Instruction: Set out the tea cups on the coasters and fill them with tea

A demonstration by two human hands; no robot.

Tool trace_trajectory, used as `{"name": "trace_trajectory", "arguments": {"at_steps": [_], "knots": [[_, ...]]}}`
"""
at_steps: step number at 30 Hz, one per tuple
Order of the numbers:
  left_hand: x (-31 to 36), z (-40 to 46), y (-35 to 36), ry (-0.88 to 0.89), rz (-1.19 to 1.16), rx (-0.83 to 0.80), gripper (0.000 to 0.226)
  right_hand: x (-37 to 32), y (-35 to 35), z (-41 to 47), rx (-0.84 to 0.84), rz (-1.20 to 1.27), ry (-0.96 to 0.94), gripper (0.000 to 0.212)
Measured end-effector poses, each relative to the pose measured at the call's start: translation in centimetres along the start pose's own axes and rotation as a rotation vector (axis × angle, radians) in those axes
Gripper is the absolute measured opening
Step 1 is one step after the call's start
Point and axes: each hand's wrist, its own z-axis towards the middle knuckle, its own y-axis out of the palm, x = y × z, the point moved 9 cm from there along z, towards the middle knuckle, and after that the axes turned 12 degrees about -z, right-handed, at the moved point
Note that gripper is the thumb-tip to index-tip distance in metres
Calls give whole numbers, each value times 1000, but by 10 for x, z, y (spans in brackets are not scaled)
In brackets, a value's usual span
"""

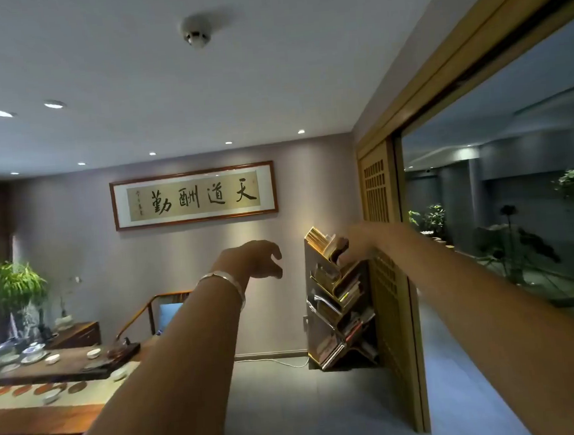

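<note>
Both my arms are stretched out in front of me at chest height, far from the tea table. My left hand (256, 258), with a metal bangle on the wrist, has loosely curled, parted fingers and holds nothing. My right hand (354, 243) is blurred, fingers drooping, and also holds nothing. At the lower left, a row of brown leaf-shaped coasters (45, 388) lies on a pale runner (96, 392). Small white cups (93, 352) (51, 395) (118, 374) stand on and beside the dark tea tray (67, 370). A glass teapot (117, 349) sits on the tray's right end.
A lidded white gaiwan (34, 349) stands at the tray's left. A wooden chair with a blue cushion (169, 312) is behind the table. A slanted bookshelf (340, 302) and a lattice door (390, 278) stand to the right. A white cable (276, 360) runs along the floor.
</note>
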Motion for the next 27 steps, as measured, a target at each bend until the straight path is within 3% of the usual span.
{"name": "trace_trajectory", "arguments": {"at_steps": [6, 13, 27], "knots": [[3, 132, 20, -17, -12, 1, 53, 65, 15, 115, 7, -68, -13, 55], [2, 274, 49, 9, -58, 18, 50, 139, 50, 241, 12, -39, -28, 54], [-101, 554, 84, -5, -63, 1, 52, 208, 113, 524, 17, -57, 39, 60]]}}
